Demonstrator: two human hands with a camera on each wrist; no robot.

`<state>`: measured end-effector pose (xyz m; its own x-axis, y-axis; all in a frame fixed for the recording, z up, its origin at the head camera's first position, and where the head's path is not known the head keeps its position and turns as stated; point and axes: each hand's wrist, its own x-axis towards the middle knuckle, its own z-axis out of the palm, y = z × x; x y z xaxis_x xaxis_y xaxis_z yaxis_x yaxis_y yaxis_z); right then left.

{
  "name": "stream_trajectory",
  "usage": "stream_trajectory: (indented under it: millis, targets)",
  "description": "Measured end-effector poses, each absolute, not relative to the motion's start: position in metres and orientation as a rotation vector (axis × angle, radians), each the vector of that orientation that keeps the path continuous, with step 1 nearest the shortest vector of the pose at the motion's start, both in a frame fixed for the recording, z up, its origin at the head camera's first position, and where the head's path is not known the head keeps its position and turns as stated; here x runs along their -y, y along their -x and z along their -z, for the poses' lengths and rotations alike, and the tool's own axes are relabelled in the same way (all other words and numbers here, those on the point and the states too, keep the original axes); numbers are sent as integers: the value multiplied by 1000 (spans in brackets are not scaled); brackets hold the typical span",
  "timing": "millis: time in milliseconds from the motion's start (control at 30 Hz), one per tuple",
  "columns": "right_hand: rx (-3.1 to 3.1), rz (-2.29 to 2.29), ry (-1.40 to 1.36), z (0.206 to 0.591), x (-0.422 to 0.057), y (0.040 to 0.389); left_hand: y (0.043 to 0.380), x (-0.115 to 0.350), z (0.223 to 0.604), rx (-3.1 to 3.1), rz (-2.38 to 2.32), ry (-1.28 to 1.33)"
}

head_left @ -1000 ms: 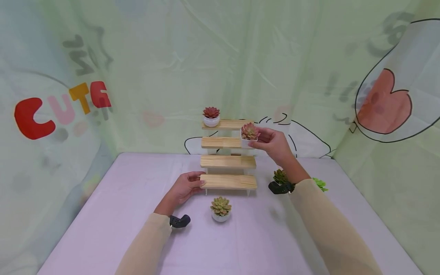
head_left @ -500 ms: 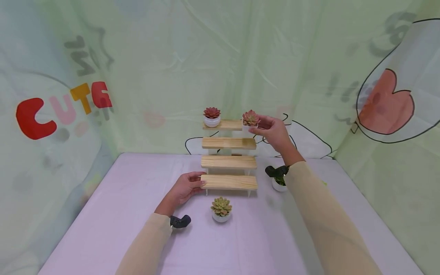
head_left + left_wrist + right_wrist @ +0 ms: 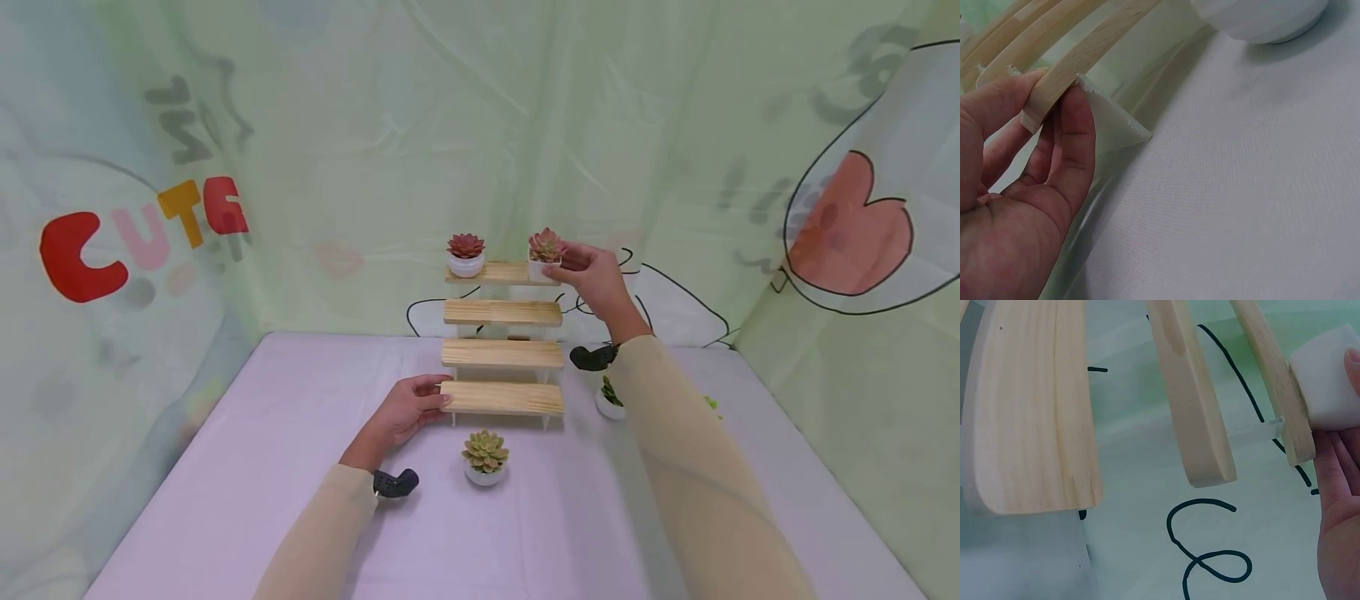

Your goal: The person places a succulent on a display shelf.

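Head view, pink succulent point(image 3: 546, 243): stood upright in its white pot point(image 3: 538, 272) at the right end of the top board point(image 3: 506, 273), just left of the right grip point(image 3: 596, 279).
Right grip: pinched the white pot from the right; it was the nearer hand by far.
Long axis: the top board ran left to right, in line with the right grip's reach; the pot's own axis was vertical.
Red succulent point(image 3: 466, 255): sat at the left end of the same board, with bare wood between the two pots.
Second board point(image 3: 502, 312): lay lower and nearer, leaving a gap beneath the top one.
Left grip point(image 3: 408, 408): held the left end of the bottom board point(image 3: 502, 398).
Yellow-green succulent point(image 3: 485, 457): stood on the surface point(image 3: 450, 550) in front of the stand, apart from both hands.
Room: the right grip had space on its right; the backdrop cloth point(image 3: 375, 167) hung behind.
Left wrist view, bottom board: its end was clasped between thumb above and fingers below, beside a pale support.
Right wrist view, white pot: its base met the top board near the end, though whether it bore full weight could not be told.
Right grip there: thumb lay on the pot's side, other fingers close by the board's edge.
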<state>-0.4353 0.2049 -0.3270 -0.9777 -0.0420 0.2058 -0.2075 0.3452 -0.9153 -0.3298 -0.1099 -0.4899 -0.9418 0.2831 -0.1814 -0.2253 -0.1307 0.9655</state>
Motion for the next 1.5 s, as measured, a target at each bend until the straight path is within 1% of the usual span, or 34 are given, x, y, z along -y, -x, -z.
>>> stream_trajectory:
  millis: [667, 1100, 1500]
  targets:
    - [2504, -1649, -289, 326, -203, 450, 328, 109, 490, -1806, -2154, -40]
    - [2505, -1710, -304, 322, -202, 447, 329, 110, 487, -1807, -2144, -36]
    - [2389, -1809, -236, 330, -201, 436, 329, 111, 488, -1796, -2150, -59]
